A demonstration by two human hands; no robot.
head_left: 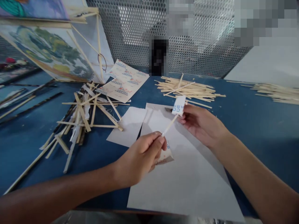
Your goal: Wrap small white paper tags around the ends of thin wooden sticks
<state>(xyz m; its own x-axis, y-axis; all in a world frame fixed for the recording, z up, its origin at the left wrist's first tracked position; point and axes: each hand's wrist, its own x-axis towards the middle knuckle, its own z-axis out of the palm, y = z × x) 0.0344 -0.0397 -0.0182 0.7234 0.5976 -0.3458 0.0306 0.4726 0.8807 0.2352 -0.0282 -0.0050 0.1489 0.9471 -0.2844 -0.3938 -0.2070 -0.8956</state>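
Fingers of my left hand [142, 155] pinch a thin, pale wooden stick [169, 125]; my right hand [203, 126] holds a small white abrasive-paper piece with blue lettering [178, 105] toward its far end, above the large white paper sheet [182, 189] reaching the blue table's [263, 124] front edge.

Soft, dim, cool light fills the scene, with brighter patches showing through the perforated panel [137, 21]; the source itself is out of view. Soft shadow falls on the white sheet [182, 186] beneath the right hand [203, 124], while the small folded piece [178, 106] catches light. Lettering on the printed sheet [127, 82] looks slightly soft. Coarse pixel blocks mask the upper right, and wide-angle distortion stretches the forearms [77, 189] toward the edges.
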